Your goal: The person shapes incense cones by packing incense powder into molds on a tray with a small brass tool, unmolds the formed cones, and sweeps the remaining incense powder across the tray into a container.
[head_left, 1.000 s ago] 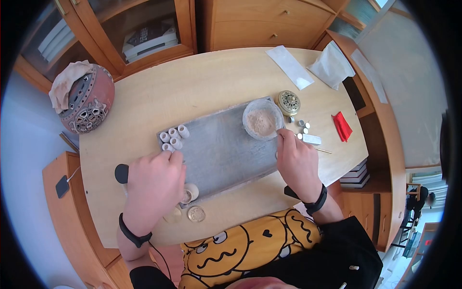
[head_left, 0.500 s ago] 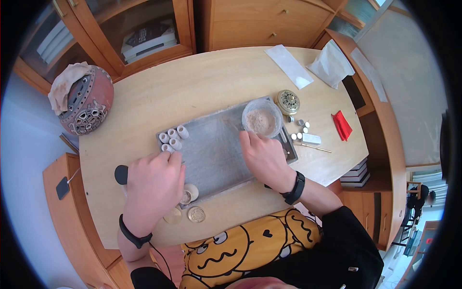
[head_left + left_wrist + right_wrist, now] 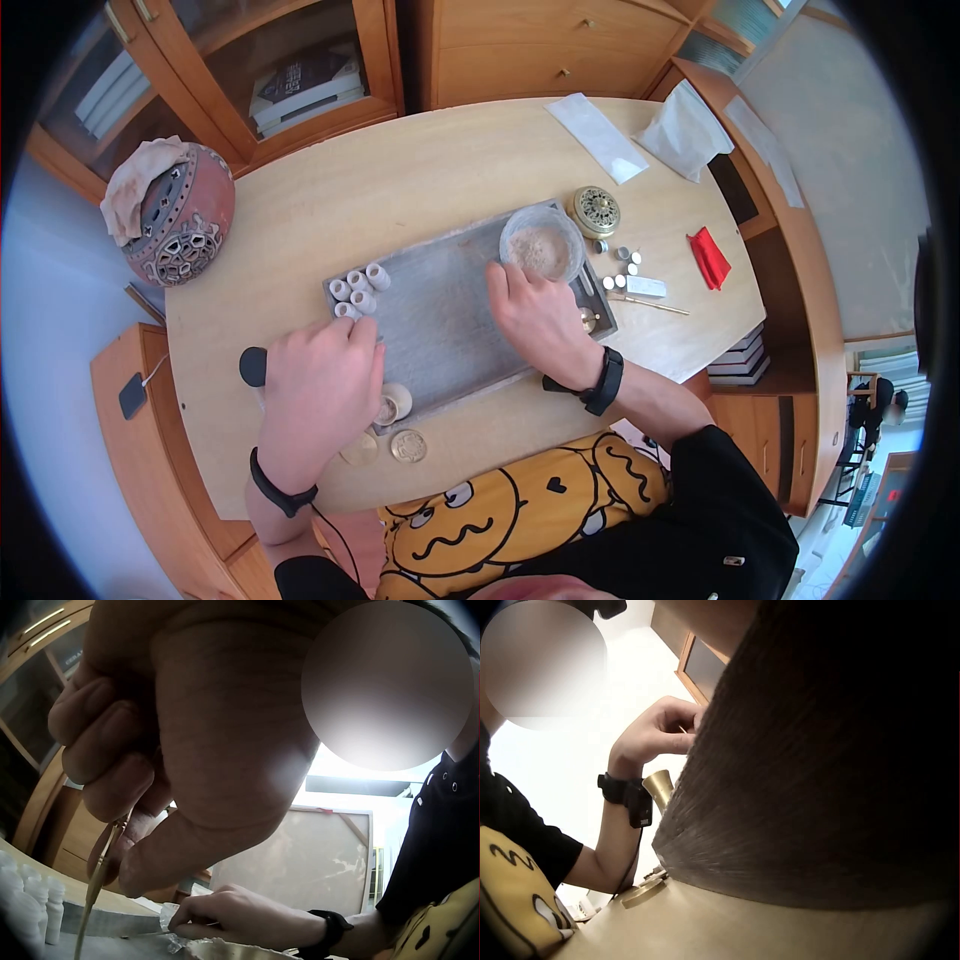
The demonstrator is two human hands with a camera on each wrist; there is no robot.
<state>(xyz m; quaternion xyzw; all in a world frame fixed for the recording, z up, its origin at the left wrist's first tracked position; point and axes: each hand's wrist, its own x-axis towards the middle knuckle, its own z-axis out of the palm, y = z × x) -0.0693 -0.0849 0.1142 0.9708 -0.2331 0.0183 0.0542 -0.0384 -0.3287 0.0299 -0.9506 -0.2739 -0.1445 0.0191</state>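
My left hand (image 3: 325,380) hangs over the near left corner of the grey tray (image 3: 440,290). In the left wrist view it pinches a slim brass tool (image 3: 91,900) that points downward. My right hand (image 3: 545,325) is beside the near left rim of a clear bowl (image 3: 577,262) of pale powder (image 3: 538,250), fingers curled as if round a thin stick, mostly hidden. Several small white bottles (image 3: 377,276) stand in the tray's left corner, beyond my left hand. A small brass cup (image 3: 402,400) sits by that hand, with a brass disc (image 3: 408,446) below it.
Right of the bowl stand a pierced brass burner (image 3: 597,210), small canisters (image 3: 608,283) and a white box (image 3: 646,287). Farther right lies a red pouch (image 3: 709,258). A red patterned pot (image 3: 205,205) stands at the far left. A white bag (image 3: 684,132) rests at the back right.
My right hand has moved left from the tray's right end to the bowl's near left side, uncovering small brass things in that corner. My left hand has stayed almost in place.
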